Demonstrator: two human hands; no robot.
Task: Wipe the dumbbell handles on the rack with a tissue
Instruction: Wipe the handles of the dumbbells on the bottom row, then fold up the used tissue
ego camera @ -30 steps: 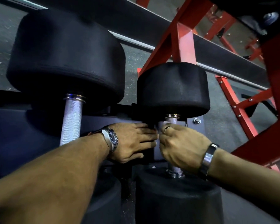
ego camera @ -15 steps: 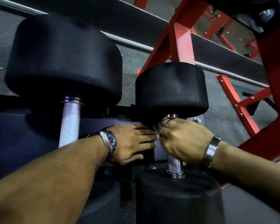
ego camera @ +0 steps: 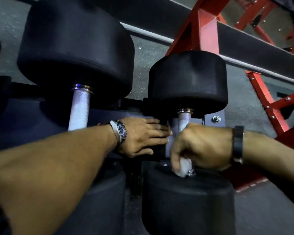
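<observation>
Red frame (ego camera: 209, 29) behind, left hand (ego camera: 141, 138) flat on rack (ego camera: 210, 118), right hand (ego camera: 199, 146) gripping tissue (ego camera: 184, 167)

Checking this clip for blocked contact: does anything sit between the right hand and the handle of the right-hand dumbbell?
Only the tissue, as intended: the right hand grips it around the lower part of the handle. The left hand rests flat on the rack beside it, clear of the handle.

We see a dim, bluish scene; deep shadow swallows the lower left, motion blur smears the forearms, and wide-angle distortion bends the edges.
</observation>
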